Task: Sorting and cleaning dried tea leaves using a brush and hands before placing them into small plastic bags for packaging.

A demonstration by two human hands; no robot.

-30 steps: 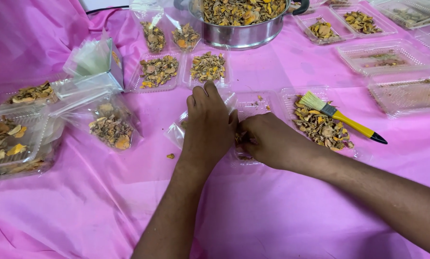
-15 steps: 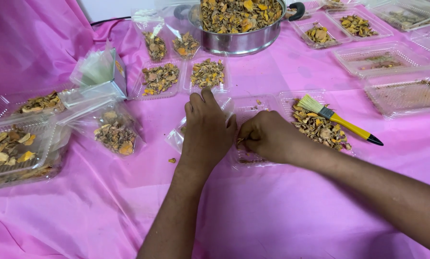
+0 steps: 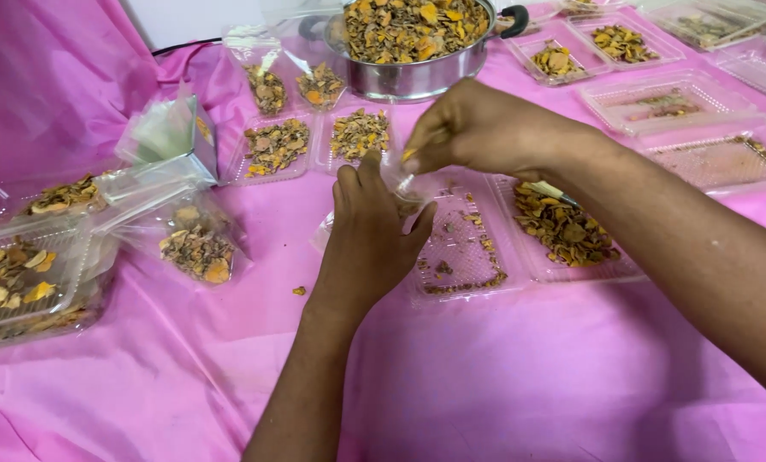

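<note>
My left hand (image 3: 367, 235) rests on the pink cloth and grips a small clear plastic bag (image 3: 400, 181) by its mouth. My right hand (image 3: 477, 128) is raised just above the bag, its fingertips pinched on a few dried yellow-brown pieces (image 3: 410, 155). Below it lies a clear plastic tray (image 3: 461, 257) that holds only crumbs along its edges. To the right of that tray, a second clear tray (image 3: 562, 229) holds a heap of dried pieces, partly under my right forearm.
A steel pot (image 3: 413, 47) full of dried pieces stands at the back. Filled bags (image 3: 196, 248) and trays (image 3: 276, 145) lie on the left, near-empty trays (image 3: 708, 162) on the right. A stack of clear bags (image 3: 165, 128) sits at the left. The pink cloth (image 3: 502, 376) covers the table.
My right hand has lifted out of the middle tray with a pinch of pieces and now hovers over the bag's mouth. The tray's bottom is uncovered. My arm now hides the brush.
</note>
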